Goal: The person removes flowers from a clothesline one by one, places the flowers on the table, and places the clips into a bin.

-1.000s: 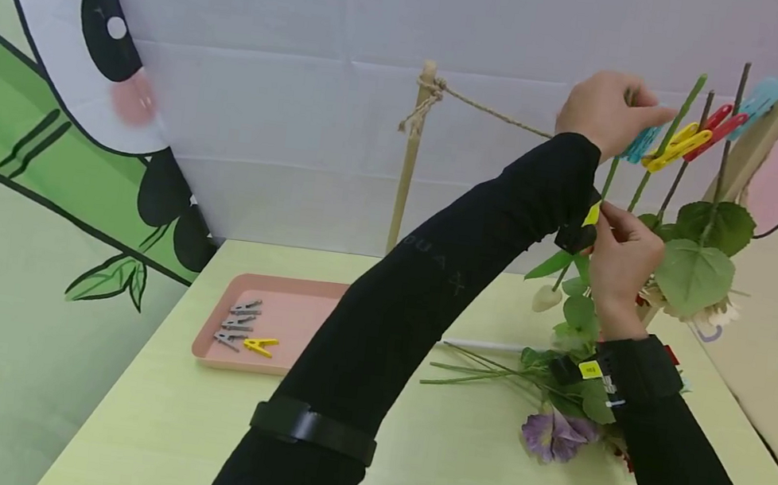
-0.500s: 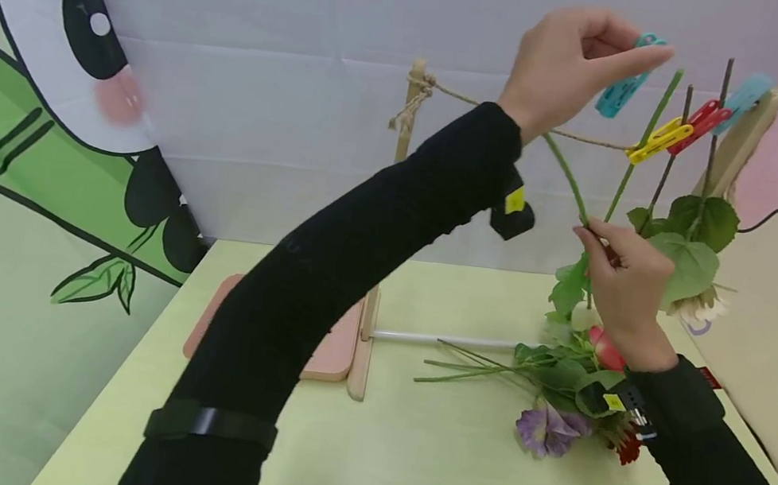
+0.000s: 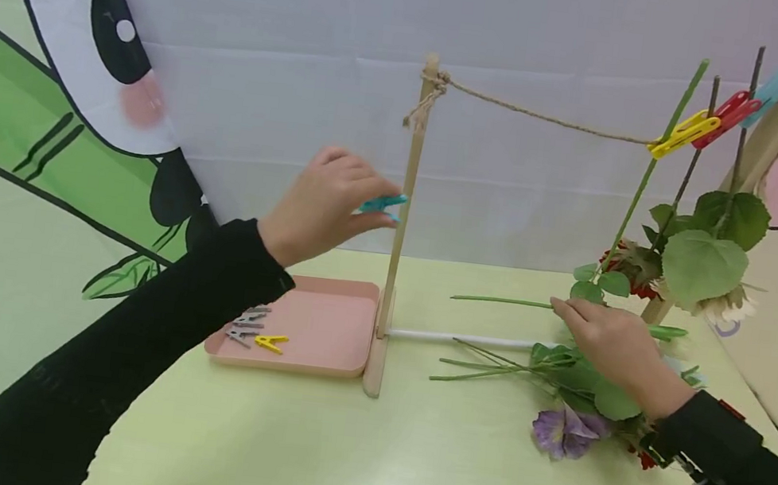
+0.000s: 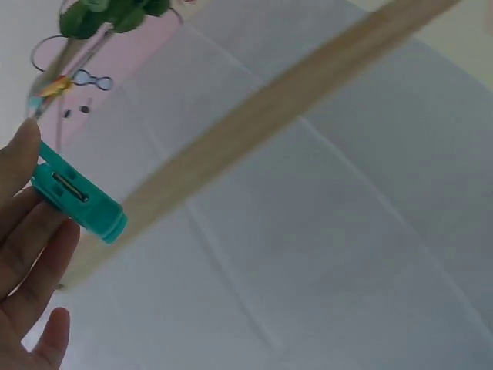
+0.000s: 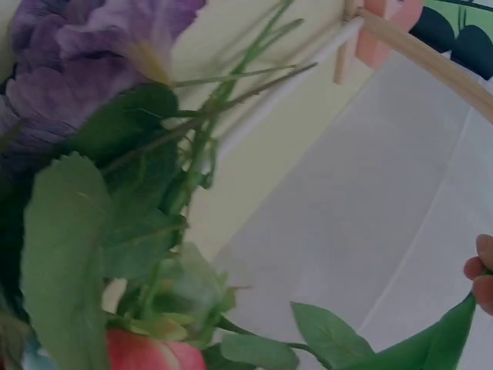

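My left hand (image 3: 331, 208) pinches a turquoise clothespin (image 3: 384, 203) between thumb and fingers, left of the wooden post; the left wrist view shows this clothespin (image 4: 81, 199) close up. With thumb and fingertips, my right hand (image 3: 618, 345) holds a green flower stem (image 3: 498, 300) lying nearly level above the table. Its leaf (image 5: 431, 339) shows in the right wrist view; the bloom is hidden. Farther right, three stems hang upside down on the rope (image 3: 547, 119), at a yellow clothespin (image 3: 685, 136), a red clothespin (image 3: 730, 120) and a light blue clothespin (image 3: 777, 91).
A pink tray (image 3: 332, 324) with several grey clothespins and a yellow clothespin (image 3: 271, 343) stands beside the left wooden post (image 3: 408, 197). A white rod (image 3: 464, 339) runs low across the frame. Loose flowers, including a purple flower (image 3: 569, 433), lie under my right arm.
My left hand has taken the turquoise clothespin off the rope and moved down and left with it. My right hand has lowered the stem, which now lies nearly level.
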A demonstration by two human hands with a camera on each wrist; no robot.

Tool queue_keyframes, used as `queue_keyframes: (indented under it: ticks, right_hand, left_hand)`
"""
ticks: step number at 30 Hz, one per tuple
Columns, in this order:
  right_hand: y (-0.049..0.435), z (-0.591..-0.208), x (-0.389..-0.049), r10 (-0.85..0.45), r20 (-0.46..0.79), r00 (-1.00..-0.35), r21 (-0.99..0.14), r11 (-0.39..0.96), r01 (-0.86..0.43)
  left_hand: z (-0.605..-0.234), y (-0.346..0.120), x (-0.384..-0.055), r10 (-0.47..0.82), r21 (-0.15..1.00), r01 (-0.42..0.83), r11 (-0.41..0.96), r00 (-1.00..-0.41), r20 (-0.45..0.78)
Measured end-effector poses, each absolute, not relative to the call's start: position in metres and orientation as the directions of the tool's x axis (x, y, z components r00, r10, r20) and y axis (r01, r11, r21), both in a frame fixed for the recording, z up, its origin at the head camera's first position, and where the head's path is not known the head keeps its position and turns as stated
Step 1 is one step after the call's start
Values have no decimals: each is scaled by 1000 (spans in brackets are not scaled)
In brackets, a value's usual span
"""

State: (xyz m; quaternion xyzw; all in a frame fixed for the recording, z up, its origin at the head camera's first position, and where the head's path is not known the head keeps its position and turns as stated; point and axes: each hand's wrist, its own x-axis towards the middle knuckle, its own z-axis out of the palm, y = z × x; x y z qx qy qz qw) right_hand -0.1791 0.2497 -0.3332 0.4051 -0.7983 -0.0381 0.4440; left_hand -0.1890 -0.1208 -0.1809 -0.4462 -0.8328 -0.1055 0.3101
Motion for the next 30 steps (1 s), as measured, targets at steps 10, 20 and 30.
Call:
queue_keyframes:
  ticks: [10,20,30]
  right_hand:
    - [256,-385,-187,-724,484,-491,390,681,-620]
    - [252,-412,-188,-722,398,-565,339,689,-641]
    - [250,-422,-186,-694,351,-628,335,720,-608]
  left_hand:
    - [-307,-212,-238,534,195,613,765,-774,340]
    - [-397,-250,-251,217,375,179,909,-974,-62]
    - [-426,-257,-258,144,294,93,951,-977,-155]
